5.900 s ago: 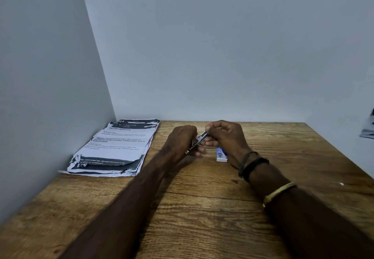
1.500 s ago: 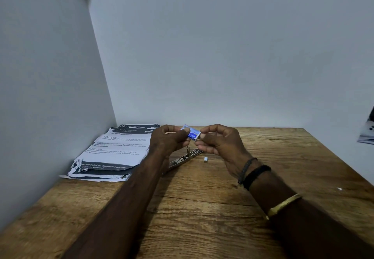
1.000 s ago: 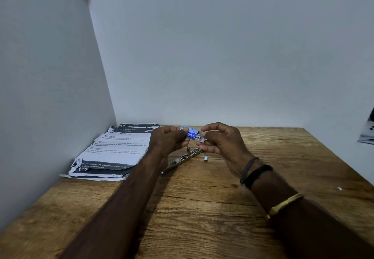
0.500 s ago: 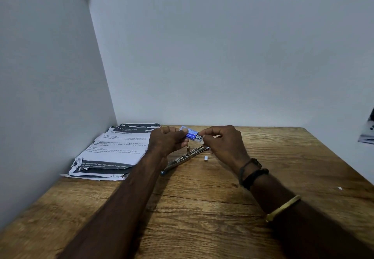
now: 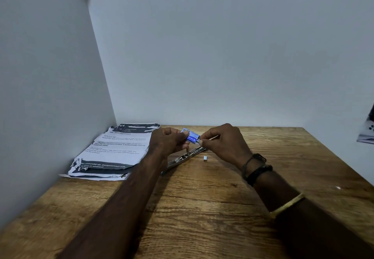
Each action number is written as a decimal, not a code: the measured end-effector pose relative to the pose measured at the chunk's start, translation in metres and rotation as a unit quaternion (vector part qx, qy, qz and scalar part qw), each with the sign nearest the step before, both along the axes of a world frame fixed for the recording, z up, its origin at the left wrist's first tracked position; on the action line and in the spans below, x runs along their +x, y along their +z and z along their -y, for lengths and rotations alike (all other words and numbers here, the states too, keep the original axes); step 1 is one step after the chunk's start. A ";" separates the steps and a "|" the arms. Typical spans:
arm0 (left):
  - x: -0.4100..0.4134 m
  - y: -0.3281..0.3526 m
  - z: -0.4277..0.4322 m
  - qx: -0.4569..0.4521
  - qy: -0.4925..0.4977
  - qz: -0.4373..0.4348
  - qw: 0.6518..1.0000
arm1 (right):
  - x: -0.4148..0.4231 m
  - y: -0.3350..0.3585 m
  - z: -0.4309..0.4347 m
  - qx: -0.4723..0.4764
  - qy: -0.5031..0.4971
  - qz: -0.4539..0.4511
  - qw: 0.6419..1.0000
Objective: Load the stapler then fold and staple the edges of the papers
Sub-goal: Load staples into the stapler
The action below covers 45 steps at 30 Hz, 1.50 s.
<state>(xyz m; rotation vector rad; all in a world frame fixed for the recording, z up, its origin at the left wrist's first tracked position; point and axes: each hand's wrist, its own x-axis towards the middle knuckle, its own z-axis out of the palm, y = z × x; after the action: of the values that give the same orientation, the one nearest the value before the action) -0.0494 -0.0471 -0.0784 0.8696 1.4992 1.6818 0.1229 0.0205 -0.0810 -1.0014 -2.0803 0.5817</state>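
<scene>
A small blue staple box [image 5: 191, 136] is held above the table between both hands. My left hand [image 5: 169, 142] grips its left end. My right hand [image 5: 224, 143] pinches the right end, where something silvery shows at the box's mouth. Below the hands the metal stapler [image 5: 183, 158] lies opened out flat on the wooden table [image 5: 202, 208]. A small loose block of staples [image 5: 205, 158] lies just right of the stapler. A stack of printed papers [image 5: 113, 151] with torn edges lies at the left, against the wall.
White walls close the table at the left, back and right. A dark printed object [image 5: 367, 133] hangs at the right edge of view. A tiny white scrap [image 5: 338, 187] lies near the table's right edge.
The stapler went from my hands down onto the table, lying open. Both hands took up the blue staple box, and my right fingers have shifted to pinch its right end.
</scene>
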 end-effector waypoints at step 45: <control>-0.002 0.000 -0.001 -0.061 -0.024 -0.012 0.998 | 0.009 0.003 0.001 0.097 0.038 0.082 0.991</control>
<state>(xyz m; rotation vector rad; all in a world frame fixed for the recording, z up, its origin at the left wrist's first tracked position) -0.0510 -0.0462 -0.0781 0.8554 1.5665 1.5344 0.1318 0.0198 -0.0782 -0.8876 -2.2788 0.3357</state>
